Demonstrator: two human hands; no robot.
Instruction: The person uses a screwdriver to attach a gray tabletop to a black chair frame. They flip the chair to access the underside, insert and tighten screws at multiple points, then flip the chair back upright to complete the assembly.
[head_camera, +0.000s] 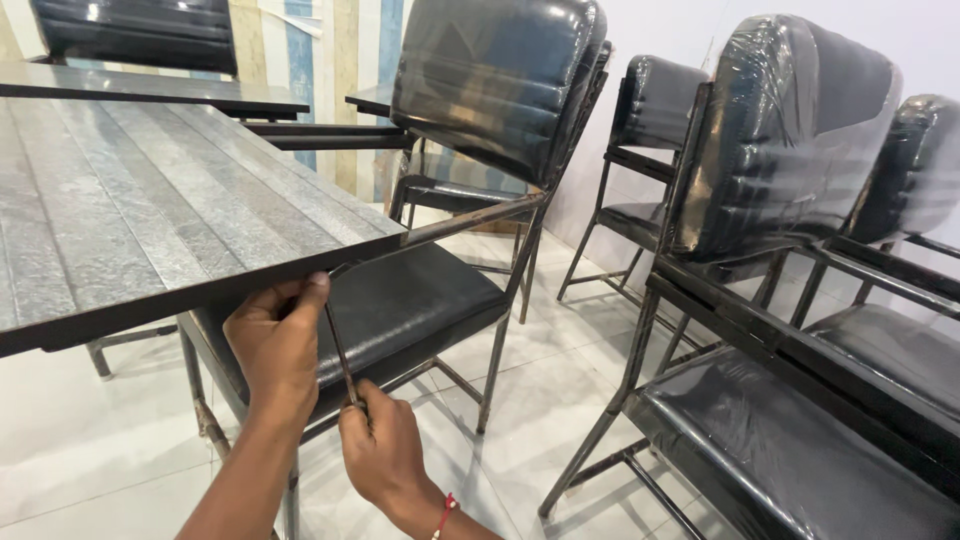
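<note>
A thin dark strip (338, 352) hangs down from the front edge of the grey wood-grain tabletop (150, 210), near its corner. My left hand (275, 345) presses its thumb against the table edge where the strip comes away and pinches the strip's upper end. My right hand (383, 452), with a red thread at the wrist, grips the strip's lower end below the table. The strip runs taut between the two hands, in front of a black padded chair seat (410, 305).
Several black plastic-wrapped chairs stand around: one chair (490, 90) tucked at the table's corner, another chair (790, 150) close on the right, more behind. A second table (150, 90) lies at the back left. White tiled floor (120, 440) shows below.
</note>
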